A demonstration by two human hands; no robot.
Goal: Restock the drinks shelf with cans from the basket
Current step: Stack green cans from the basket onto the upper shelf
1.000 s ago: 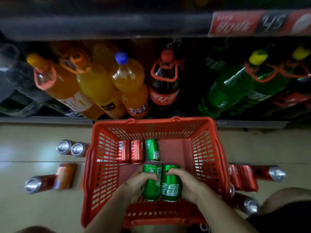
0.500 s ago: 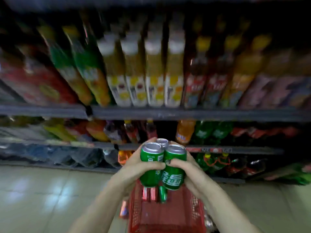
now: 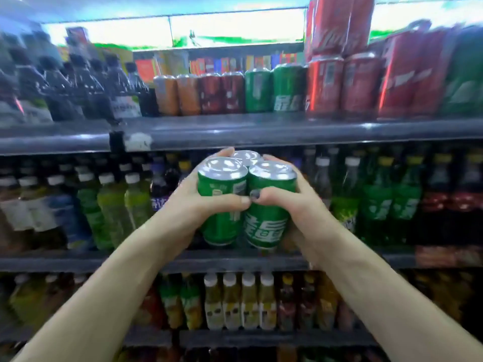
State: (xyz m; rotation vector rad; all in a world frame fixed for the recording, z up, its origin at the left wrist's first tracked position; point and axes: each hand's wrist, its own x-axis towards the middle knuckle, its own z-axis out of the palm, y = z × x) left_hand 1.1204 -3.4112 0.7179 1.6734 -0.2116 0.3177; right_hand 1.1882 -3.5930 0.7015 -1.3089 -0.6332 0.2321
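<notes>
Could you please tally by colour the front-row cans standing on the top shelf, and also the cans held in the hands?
Held green cans: 3
Shelf orange cans: 2
Shelf dark red cans: 2
Shelf green cans: 2
Shelf bright red cans: 2
Total: 11

Green cans with silver tops, set against a many-coloured shelf

White lettering is carried on the green metal drink cans (image 3: 245,205); on the grey upper shelf (image 3: 261,129), orange cans (image 3: 177,95), dark red cans (image 3: 222,94), green cans (image 3: 274,90) and bright red cans with white script (image 3: 342,84) are ranged, with dark bottles (image 3: 78,87) at the left
</notes>
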